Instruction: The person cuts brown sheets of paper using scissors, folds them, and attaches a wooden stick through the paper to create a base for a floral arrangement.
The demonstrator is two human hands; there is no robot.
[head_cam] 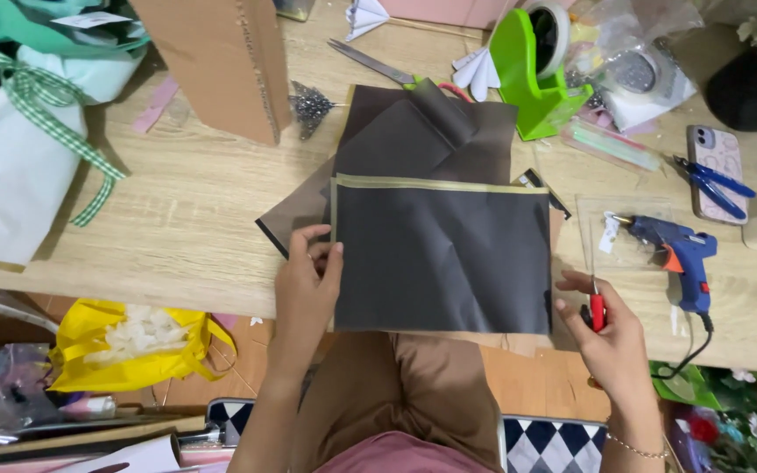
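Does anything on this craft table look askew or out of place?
Yes. The dark paper sheets behind the front sheet lie fanned at angles, one corner curled over. The front sheet overhangs the table edge, pinned by the left hand.

Left hand (306, 280) flat, fingers pinching; right hand (602, 328) curled closed, both forearms extended forward

Matt dark paper on pale wood-grain

The dark grey paper sheet with a thin gold edge strip (444, 258) looks matt and faintly creased; the light wood-grain tabletop (194, 219) is smooth with a dull sheen. The bright green plastic tape dispenser (532, 83) is glossy, the blue plastic glue gun (681, 254) semi-matt, and the brown cardboard box (221, 61) rough and dull.
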